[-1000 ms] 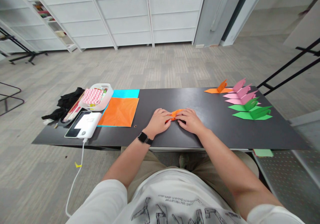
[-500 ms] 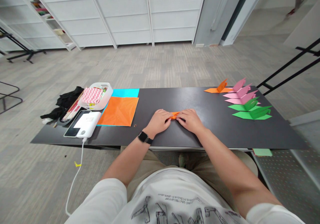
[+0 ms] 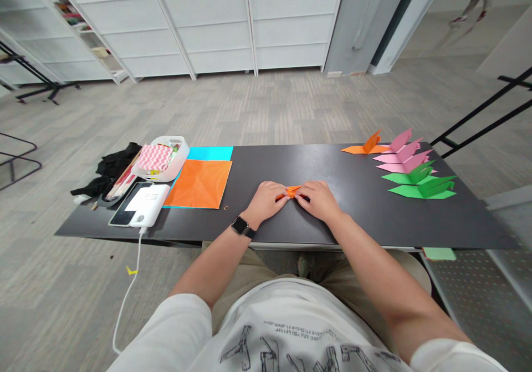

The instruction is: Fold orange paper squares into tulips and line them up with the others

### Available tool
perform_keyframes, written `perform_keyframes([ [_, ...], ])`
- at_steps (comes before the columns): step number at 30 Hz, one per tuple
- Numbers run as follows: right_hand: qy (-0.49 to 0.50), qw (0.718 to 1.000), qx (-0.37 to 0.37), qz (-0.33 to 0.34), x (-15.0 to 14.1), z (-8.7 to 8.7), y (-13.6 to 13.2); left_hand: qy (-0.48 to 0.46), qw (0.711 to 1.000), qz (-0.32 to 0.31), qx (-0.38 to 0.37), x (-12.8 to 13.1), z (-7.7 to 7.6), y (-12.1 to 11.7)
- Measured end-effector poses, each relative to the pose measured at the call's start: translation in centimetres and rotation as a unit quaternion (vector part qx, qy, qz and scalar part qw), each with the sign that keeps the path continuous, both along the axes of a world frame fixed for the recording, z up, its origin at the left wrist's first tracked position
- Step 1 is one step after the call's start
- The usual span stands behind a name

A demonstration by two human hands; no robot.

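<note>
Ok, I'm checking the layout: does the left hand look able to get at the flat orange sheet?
Probably yes: nothing stands between the left hand and the orange sheet, though that hand is holding folded orange paper.

The folded paper [image 3: 294,189] is coloured orange. At nine o'clock from it, an orange sheet [image 3: 201,185] is bordered by bright blue paper [image 3: 211,153]; between nine and ten, a cloth [image 3: 153,158] is patterned with pink-and-white zigzags. An orange figure [image 3: 371,143] is seen at two, pink figures [image 3: 400,140] between two and three, green figures [image 3: 438,187] at three.
</note>
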State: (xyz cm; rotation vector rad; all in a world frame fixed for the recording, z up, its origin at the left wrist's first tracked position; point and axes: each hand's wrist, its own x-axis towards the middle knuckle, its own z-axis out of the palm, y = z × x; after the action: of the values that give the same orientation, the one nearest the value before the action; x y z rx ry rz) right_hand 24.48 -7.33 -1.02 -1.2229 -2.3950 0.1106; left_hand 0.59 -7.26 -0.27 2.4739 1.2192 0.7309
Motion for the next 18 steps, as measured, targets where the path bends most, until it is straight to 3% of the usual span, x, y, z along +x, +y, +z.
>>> perform_keyframes([
  [18,-0.003,1.0,0.005,-0.017,-0.62,0.02,0.1,0.015,1.0,0.023,-0.011,0.13,-0.57,0.4],
])
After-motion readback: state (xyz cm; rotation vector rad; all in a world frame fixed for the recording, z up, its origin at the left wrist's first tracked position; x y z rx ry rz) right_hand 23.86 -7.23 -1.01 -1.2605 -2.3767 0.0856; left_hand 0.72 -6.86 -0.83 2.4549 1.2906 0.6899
